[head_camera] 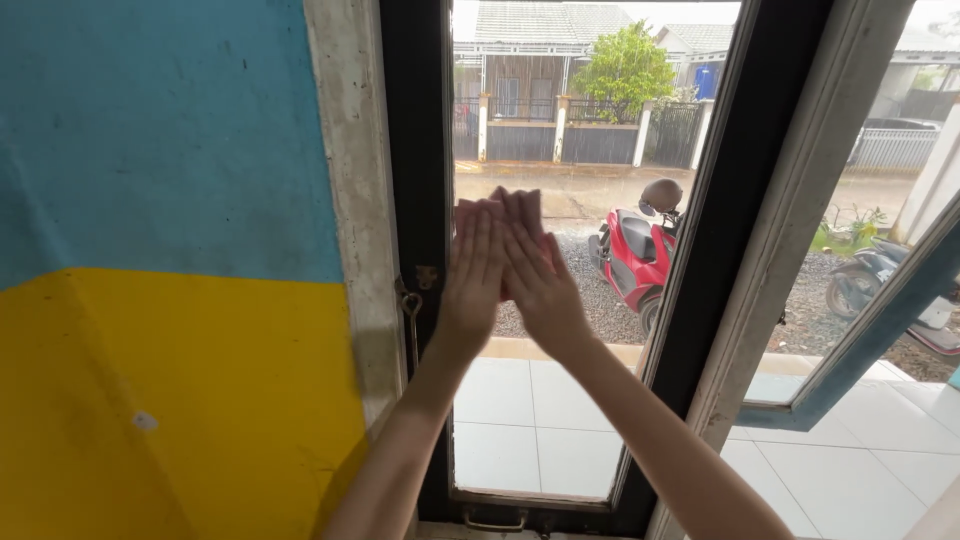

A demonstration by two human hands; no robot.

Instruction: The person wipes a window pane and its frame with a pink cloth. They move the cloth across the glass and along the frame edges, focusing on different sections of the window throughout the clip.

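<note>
A blue and yellow wall [150, 270] fills the left of the frame. Right of it, a black-framed window [540, 330] takes the centre. Through the glass, mid-frame, stands a red scooter [632, 258]. Both hands press flat on the pane at centre, fingers straight: the left hand [473, 275] and the right hand [535, 270] overlap on a pink cloth [466, 212], pinned under them.

Red scooter [632, 262] outside; blue-yellow wall [160, 300] left; green tree [627, 62]; white floor tiles [520, 420].
</note>
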